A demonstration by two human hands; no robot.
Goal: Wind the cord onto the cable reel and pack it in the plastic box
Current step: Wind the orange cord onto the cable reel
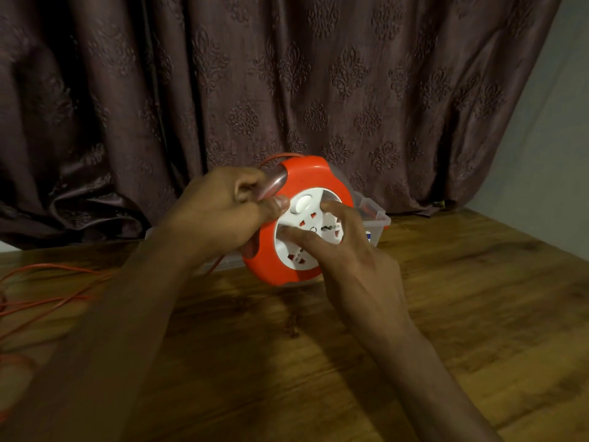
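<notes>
An orange cable reel [306, 180] with a white socket face [314, 232] is held up above the wooden table [446, 314], tilted toward me. My left hand [220, 215] grips its left rim, thumb on the white face. My right hand [350, 260] has its fingertips pressed on the white socket face. An orange cord [47, 282] runs from the reel's left side and lies in loose loops on the table at the far left. A clear plastic box [376, 221] stands behind the reel, mostly hidden by it.
A dark patterned curtain [287, 90] hangs right behind the table's far edge. A pale wall [557, 138] shows at the right. The table's right edge runs diagonally at the right side.
</notes>
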